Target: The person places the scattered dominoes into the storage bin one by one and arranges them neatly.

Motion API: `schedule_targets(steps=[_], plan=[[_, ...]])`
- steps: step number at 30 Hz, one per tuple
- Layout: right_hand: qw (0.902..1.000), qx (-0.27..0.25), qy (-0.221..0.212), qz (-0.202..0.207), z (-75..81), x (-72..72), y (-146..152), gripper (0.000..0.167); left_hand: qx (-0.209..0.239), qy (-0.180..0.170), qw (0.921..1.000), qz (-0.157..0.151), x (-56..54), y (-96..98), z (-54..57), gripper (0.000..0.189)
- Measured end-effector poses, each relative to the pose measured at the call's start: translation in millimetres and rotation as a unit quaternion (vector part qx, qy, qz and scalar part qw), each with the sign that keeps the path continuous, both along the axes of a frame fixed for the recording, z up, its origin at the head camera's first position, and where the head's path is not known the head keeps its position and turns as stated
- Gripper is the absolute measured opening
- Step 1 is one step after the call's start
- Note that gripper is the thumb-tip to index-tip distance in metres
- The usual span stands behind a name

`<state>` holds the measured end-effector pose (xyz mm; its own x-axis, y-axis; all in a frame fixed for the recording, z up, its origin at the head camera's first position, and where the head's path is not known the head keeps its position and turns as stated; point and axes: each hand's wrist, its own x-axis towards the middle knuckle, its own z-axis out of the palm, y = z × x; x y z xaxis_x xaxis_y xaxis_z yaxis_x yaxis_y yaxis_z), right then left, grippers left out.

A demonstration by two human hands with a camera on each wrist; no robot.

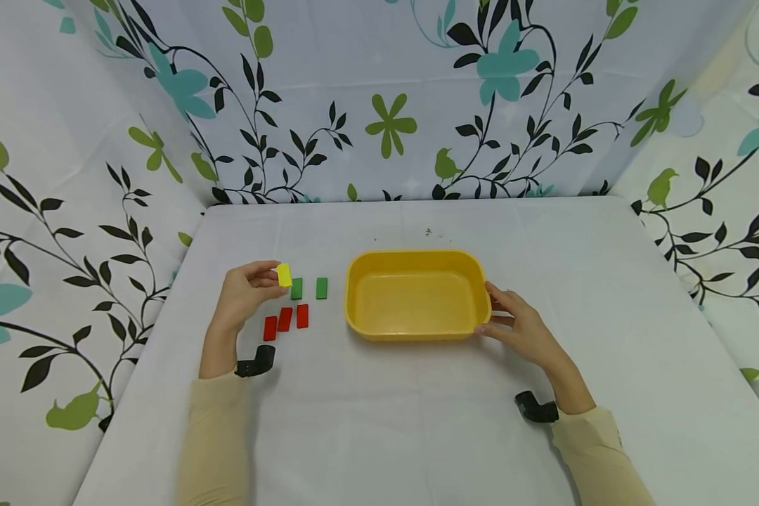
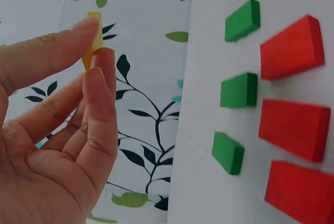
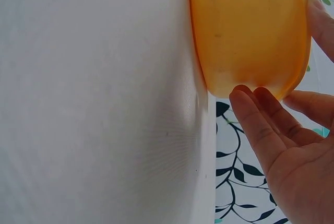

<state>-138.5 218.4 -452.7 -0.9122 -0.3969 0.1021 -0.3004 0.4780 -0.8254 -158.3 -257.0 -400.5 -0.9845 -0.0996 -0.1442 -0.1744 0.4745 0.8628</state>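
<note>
In the head view, my left hand pinches a small yellow block between thumb and fingertips, raised above the table. The left wrist view shows the yellow block edge-on. Beneath and beside that hand lie three red blocks and green blocks; three green blocks show in the left wrist view, one hidden from the head. My right hand touches the right end of a yellow plastic tray, its extended fingers against the outer wall and thumb at the front corner.
The table wears a white cloth, and patterned fabric hangs behind and at both sides. A black wrist camera mount sits at the left wrist, another black mount at the right. The tray has nothing in it.
</note>
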Motion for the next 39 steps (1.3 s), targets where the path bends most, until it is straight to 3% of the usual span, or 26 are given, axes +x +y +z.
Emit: schedule_targets(steps=[10, 19, 31, 39], plan=[[0.9999, 0.003, -0.008, -0.006, -0.3, -0.5, 1, 0.083, 0.03, 0.012, 0.9986, -0.041, -13.3, 55.5, 22.0, 0.05], [0.9999, 0.004, -0.007, -0.007, -1.0, -0.9, 2, 0.083, 0.03, 0.019, 0.9953, -0.09, -24.2, 123.5, 40.5, 0.05], [0.9999, -0.001, -0.01, -0.005, -2.2, -1.1, 3, 0.083, 0.04, 0.037, 0.9903, -0.128, -36.6, 187.1, 40.3, 0.049], [0.9999, 0.004, -0.012, -0.006, -2.1, -2.0, 3, 0.082, 0.027, 0.009, 0.9882, -0.151, -43.4, 221.6, 31.6, 0.051]])
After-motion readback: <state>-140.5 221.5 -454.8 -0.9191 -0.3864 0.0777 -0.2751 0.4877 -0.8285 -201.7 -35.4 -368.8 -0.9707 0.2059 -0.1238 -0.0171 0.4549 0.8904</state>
